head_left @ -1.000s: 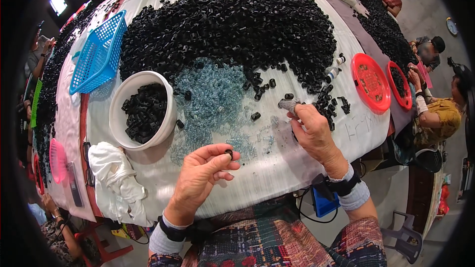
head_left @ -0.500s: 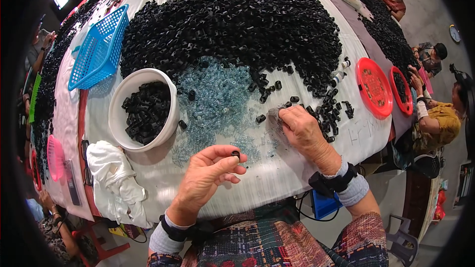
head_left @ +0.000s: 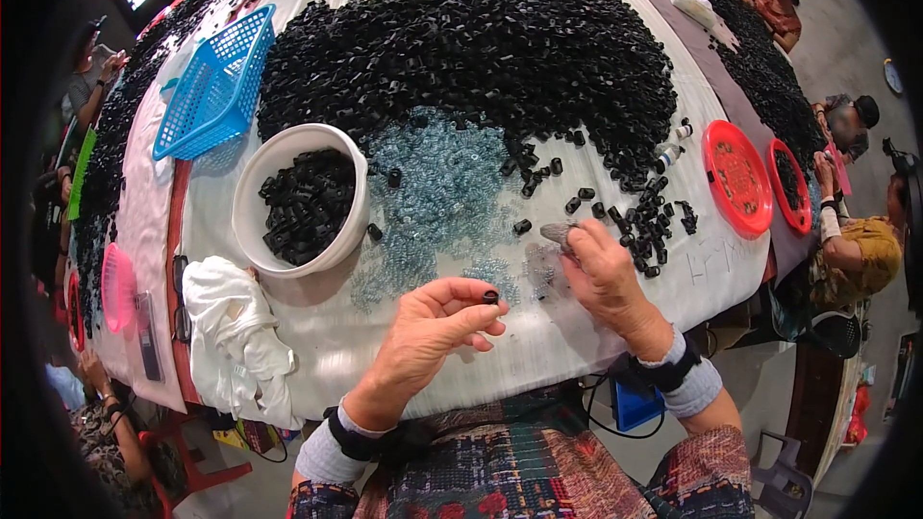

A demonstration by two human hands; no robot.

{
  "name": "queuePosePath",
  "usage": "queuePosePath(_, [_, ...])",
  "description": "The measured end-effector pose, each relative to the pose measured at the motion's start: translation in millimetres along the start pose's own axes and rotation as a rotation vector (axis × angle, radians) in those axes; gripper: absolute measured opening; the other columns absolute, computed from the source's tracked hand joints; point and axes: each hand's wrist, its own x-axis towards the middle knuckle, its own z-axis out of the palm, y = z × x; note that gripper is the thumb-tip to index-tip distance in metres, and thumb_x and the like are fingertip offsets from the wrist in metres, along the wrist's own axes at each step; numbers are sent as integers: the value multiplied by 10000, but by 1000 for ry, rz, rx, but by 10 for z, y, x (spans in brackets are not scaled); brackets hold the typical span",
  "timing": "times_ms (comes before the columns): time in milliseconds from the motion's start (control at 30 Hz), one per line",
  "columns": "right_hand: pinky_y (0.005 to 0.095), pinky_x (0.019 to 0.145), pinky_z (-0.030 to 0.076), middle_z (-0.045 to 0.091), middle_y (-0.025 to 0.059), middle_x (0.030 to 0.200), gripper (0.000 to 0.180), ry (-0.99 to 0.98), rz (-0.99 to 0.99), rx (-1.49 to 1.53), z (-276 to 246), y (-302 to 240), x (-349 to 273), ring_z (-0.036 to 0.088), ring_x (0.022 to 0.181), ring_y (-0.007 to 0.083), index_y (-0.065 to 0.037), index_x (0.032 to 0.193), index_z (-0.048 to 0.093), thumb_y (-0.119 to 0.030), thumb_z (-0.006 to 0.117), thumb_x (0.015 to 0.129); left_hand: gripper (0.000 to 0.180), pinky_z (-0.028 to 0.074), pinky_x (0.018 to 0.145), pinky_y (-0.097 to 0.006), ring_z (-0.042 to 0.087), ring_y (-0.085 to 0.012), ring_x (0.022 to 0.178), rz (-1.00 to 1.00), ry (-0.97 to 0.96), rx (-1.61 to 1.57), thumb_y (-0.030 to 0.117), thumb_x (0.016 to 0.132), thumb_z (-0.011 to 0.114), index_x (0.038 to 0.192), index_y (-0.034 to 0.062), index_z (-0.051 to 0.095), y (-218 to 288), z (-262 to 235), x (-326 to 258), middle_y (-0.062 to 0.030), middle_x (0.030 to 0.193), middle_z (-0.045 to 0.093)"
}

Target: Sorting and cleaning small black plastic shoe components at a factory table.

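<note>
Between thumb and fingers, my left hand [head_left: 433, 336] pinches a small black plastic ring-like piece [head_left: 490, 297], above the bare near part of the cloth-covered table. My right hand [head_left: 608, 274] is closed on a small grey blunt-tipped object [head_left: 556, 232], whose kind I cannot make out. Loose black pieces [head_left: 646, 229] lie just beyond and right of that hand. Past my hands spreads a pile of clear bluish small rings [head_left: 433, 178]. A large heap of black plastic pieces [head_left: 461, 48] covers the far middle of the table.
Left of the rings stands a white bucket [head_left: 252, 245] with black pieces inside. Behind it is a blue basket [head_left: 207, 115]; a crumpled white cloth [head_left: 231, 327] lies at the near left. A red round lid-like tray [head_left: 735, 178] and small bottles [head_left: 670, 156] lie right. Other people sit at neighbouring tables.
My right hand has lifted slightly and turned, bringing the grey object into clearer sight. My left hand still pinches the black piece, now a little further right in view; the whole view has shifted slightly.
</note>
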Motion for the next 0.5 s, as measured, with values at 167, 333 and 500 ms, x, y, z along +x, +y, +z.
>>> queuePosePath(167, [326, 586, 480, 561, 138, 811, 248, -41, 24, 360, -259, -476, 147, 585, 715, 272, 15, 967, 585, 114, 617, 741, 254, 543, 656, -236, 666, -159, 815, 76, -63, 100, 75, 847, 690, 1060, -39, 614, -10, 29, 17, -117, 957, 678])
queuePosePath(333, [339, 626, 493, 570, 158, 889, 295, -40, -79, 385, -243, -621, 146, 585, 746, 303, 16, 1009, 584, 102, 640, 732, 236, 538, 659, -236, 662, -140, 817, 151, -68, 130, 58, 831, 702, 1035, -38, 632, 1, 98, -16, -100, 941, 680])
queuePosePath(500, [365, 659, 507, 566, 167, 930, 345, -69, -165, 308, -235, -671, 134, 590, 800, 328, 26, 1018, 579, 101, 638, 687, 227, 533, 665, -231, 656, -127, 826, 209, -32, 204, 35, 828, 700, 1030, -44, 631, -31, 109, -33, -93, 934, 683])
